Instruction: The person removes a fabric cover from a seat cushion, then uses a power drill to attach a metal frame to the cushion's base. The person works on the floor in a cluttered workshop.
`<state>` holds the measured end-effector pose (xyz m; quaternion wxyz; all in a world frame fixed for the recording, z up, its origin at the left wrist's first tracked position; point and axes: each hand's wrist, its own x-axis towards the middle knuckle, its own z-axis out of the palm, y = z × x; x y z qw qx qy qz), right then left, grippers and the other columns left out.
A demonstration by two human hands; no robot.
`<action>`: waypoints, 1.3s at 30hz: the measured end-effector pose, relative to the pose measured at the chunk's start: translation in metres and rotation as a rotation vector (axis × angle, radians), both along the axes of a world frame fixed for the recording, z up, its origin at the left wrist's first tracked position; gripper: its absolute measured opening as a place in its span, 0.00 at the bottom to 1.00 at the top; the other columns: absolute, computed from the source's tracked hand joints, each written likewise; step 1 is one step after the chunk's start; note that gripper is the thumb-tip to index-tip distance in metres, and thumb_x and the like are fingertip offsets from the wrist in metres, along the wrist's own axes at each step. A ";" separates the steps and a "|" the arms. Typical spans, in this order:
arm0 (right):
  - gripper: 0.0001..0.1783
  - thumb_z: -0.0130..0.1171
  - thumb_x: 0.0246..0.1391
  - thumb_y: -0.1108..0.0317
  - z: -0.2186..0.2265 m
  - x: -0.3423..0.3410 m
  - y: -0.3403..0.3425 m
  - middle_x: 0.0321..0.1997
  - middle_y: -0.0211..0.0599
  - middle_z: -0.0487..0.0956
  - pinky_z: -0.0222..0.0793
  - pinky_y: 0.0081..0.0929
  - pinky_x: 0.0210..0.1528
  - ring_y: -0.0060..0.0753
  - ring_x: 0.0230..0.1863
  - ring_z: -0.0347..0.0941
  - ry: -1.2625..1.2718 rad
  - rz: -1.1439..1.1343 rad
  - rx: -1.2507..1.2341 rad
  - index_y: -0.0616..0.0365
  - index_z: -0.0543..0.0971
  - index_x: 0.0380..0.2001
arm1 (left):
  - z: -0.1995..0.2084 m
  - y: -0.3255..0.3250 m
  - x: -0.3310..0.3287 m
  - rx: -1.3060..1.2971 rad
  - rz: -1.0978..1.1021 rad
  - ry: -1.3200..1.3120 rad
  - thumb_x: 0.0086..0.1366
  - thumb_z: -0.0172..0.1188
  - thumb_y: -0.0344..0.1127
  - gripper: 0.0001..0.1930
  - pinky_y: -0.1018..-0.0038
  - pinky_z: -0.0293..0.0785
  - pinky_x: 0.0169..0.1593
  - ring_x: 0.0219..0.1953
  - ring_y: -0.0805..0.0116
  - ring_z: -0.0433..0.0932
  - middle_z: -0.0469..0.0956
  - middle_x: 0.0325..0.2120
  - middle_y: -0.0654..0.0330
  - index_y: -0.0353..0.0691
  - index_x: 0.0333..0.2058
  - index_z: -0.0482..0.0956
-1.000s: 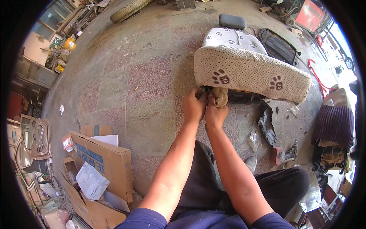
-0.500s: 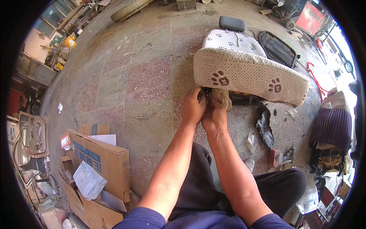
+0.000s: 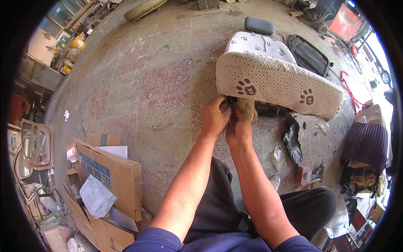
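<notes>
A car seat lies on the floor in front of me, its cushion [image 3: 277,82] in a beige quilted cover with dark paw prints. Behind the cushion rise the paw-print backrest [image 3: 262,45] and a grey headrest [image 3: 259,26]. Under the cushion's near left corner, my left hand [image 3: 213,115] is closed with bent fingers on a small dark part I cannot make out. Close against it, my right hand [image 3: 239,128] has its fingers curled up at the same spot, beside a hanging tan piece of cloth [image 3: 248,110]. What its fingers hold is hidden.
A cordless power tool [image 3: 310,173] with a red battery lies to the right, near a torn black sheet [image 3: 292,140]. Further right stands a purple ribbed seat [image 3: 365,145]. Cardboard boxes [image 3: 113,176] sit at my left. A tire [image 3: 145,9] lies at the far side.
The view has shifted slightly, so the seat appears a little further right. Both hands stay at the cushion's corner, with only small finger movement.
</notes>
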<state>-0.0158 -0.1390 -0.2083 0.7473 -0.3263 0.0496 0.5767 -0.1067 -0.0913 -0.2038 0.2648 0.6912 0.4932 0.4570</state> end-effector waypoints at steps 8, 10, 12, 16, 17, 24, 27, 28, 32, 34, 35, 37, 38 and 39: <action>0.20 0.58 0.79 0.69 0.008 -0.003 -0.004 0.68 0.39 0.82 0.75 0.38 0.74 0.37 0.68 0.78 -0.069 -0.008 -0.063 0.59 0.78 0.69 | 0.003 0.000 -0.001 0.068 -0.032 0.104 0.63 0.71 0.29 0.20 0.55 0.85 0.54 0.51 0.41 0.90 0.90 0.48 0.43 0.35 0.55 0.86; 0.20 0.58 0.79 0.69 0.009 -0.006 -0.005 0.68 0.40 0.82 0.75 0.38 0.74 0.37 0.69 0.78 -0.077 -0.006 -0.050 0.59 0.78 0.69 | 0.001 0.002 0.000 0.070 -0.043 0.026 0.61 0.71 0.29 0.19 0.51 0.83 0.55 0.52 0.38 0.87 0.88 0.47 0.43 0.38 0.52 0.86; 0.20 0.58 0.79 0.69 0.009 -0.008 -0.005 0.69 0.40 0.82 0.75 0.39 0.73 0.38 0.69 0.78 -0.089 -0.010 -0.010 0.59 0.78 0.69 | 0.001 0.002 0.001 0.062 -0.048 -0.018 0.60 0.71 0.29 0.18 0.49 0.82 0.56 0.52 0.36 0.85 0.88 0.46 0.44 0.38 0.51 0.86; 0.20 0.57 0.80 0.68 0.002 -0.011 0.002 0.69 0.41 0.82 0.76 0.40 0.72 0.39 0.69 0.79 -0.118 -0.039 0.065 0.60 0.78 0.69 | -0.001 0.003 0.008 0.039 -0.047 -0.059 0.60 0.70 0.27 0.18 0.49 0.81 0.56 0.51 0.36 0.84 0.87 0.46 0.43 0.36 0.50 0.86; 0.20 0.56 0.80 0.68 0.007 -0.012 0.002 0.68 0.41 0.82 0.76 0.40 0.72 0.40 0.68 0.79 -0.101 -0.032 0.045 0.60 0.78 0.69 | -0.004 0.003 0.006 0.035 -0.040 -0.067 0.60 0.70 0.27 0.18 0.49 0.81 0.56 0.51 0.36 0.84 0.87 0.46 0.43 0.36 0.50 0.86; 0.18 0.55 0.79 0.68 0.004 -0.009 0.003 0.65 0.42 0.84 0.77 0.40 0.71 0.41 0.66 0.80 0.004 -0.037 -0.008 0.62 0.80 0.66 | -0.006 0.003 0.007 0.053 -0.051 -0.061 0.60 0.70 0.27 0.18 0.48 0.81 0.56 0.52 0.35 0.84 0.87 0.46 0.43 0.35 0.50 0.85; 0.18 0.56 0.79 0.68 0.013 -0.014 0.003 0.65 0.43 0.84 0.77 0.40 0.71 0.41 0.65 0.80 0.019 -0.044 -0.027 0.63 0.80 0.65 | -0.010 0.005 0.001 0.045 -0.048 -0.058 0.61 0.70 0.27 0.18 0.49 0.81 0.56 0.51 0.36 0.85 0.87 0.46 0.42 0.35 0.51 0.86; 0.18 0.56 0.79 0.68 0.011 -0.014 0.003 0.65 0.43 0.84 0.77 0.40 0.70 0.41 0.65 0.80 -0.002 -0.051 -0.020 0.63 0.80 0.65 | -0.010 0.004 0.002 0.021 -0.046 -0.082 0.62 0.70 0.28 0.18 0.50 0.82 0.56 0.51 0.36 0.85 0.87 0.47 0.42 0.35 0.51 0.86; 0.18 0.56 0.79 0.68 0.011 -0.019 0.002 0.65 0.42 0.83 0.77 0.39 0.70 0.39 0.66 0.80 -0.110 -0.093 -0.024 0.64 0.80 0.65 | -0.005 0.002 0.003 -0.100 -0.099 -0.192 0.65 0.68 0.28 0.17 0.54 0.84 0.56 0.50 0.39 0.88 0.88 0.47 0.41 0.33 0.52 0.86; 0.19 0.56 0.79 0.68 0.011 -0.021 0.000 0.66 0.42 0.82 0.76 0.38 0.69 0.37 0.66 0.79 -0.195 -0.106 -0.036 0.65 0.79 0.66 | -0.002 0.003 0.002 -0.128 -0.111 -0.198 0.65 0.67 0.28 0.17 0.56 0.84 0.56 0.51 0.42 0.89 0.89 0.48 0.42 0.32 0.53 0.86; 0.19 0.56 0.79 0.68 0.009 -0.021 -0.002 0.66 0.42 0.82 0.76 0.37 0.70 0.37 0.66 0.79 -0.246 -0.104 -0.040 0.65 0.79 0.66 | -0.001 0.004 0.002 -0.142 -0.117 -0.202 0.66 0.66 0.28 0.17 0.57 0.84 0.56 0.51 0.44 0.89 0.89 0.48 0.42 0.32 0.53 0.86; 0.20 0.55 0.79 0.68 0.009 -0.023 -0.005 0.67 0.42 0.81 0.74 0.36 0.70 0.36 0.66 0.79 -0.332 -0.089 -0.045 0.66 0.78 0.67 | 0.002 0.001 0.004 -0.215 -0.109 -0.250 0.66 0.64 0.27 0.17 0.61 0.84 0.55 0.50 0.51 0.89 0.90 0.47 0.44 0.31 0.53 0.87; 0.21 0.55 0.79 0.68 0.012 -0.024 -0.007 0.68 0.42 0.81 0.74 0.35 0.71 0.37 0.66 0.79 -0.367 -0.077 -0.045 0.66 0.78 0.69 | 0.004 0.000 0.005 -0.252 -0.105 -0.274 0.66 0.64 0.26 0.17 0.62 0.84 0.54 0.49 0.55 0.90 0.90 0.47 0.46 0.30 0.53 0.87; 0.22 0.55 0.79 0.68 0.014 -0.025 -0.009 0.69 0.43 0.80 0.73 0.35 0.71 0.37 0.66 0.78 -0.402 -0.064 -0.045 0.67 0.77 0.70 | 0.005 0.000 0.007 -0.339 -0.115 -0.398 0.66 0.63 0.26 0.17 0.64 0.83 0.54 0.48 0.58 0.89 0.90 0.46 0.47 0.30 0.53 0.87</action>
